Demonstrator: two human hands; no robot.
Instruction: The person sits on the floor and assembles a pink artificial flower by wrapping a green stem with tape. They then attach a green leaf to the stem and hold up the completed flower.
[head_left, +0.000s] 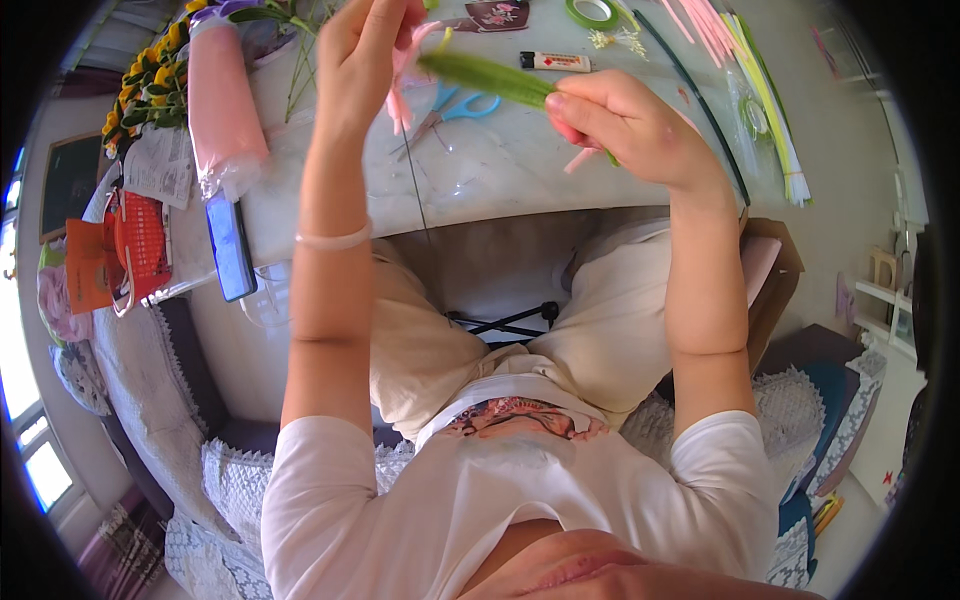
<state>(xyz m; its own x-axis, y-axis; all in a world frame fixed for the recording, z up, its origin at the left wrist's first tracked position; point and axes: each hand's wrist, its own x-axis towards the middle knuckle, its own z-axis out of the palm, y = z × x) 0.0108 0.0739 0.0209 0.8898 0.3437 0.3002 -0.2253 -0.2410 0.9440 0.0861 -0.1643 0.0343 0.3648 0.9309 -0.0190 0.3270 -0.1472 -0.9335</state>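
My left hand (364, 49), partly cut off by the top edge, is closed at a pink chenille-stem piece (403, 94) that hangs beside its fingers. A thin dark wire (420, 187) runs down from this piece past the table edge. Between thumb and fingers of my right hand (619, 124) is a fuzzy green chenille leaf (487, 75), pointing left, its far end blurred. A short pink tip (580, 159) shows below that hand; whether it is held cannot be told. Light-blue scissors (450, 112) lie on the table under the leaf.
A lighter or small tube (555, 61), green tape (591, 11) and pale stamens (619, 41) lie at the back. Pink (701, 30) and green-white chenille stems (772, 112) are at right. A wrapped pink roll (225, 105), phone (230, 247), red basket (142, 240) and yellow flowers (154, 82) stand left.
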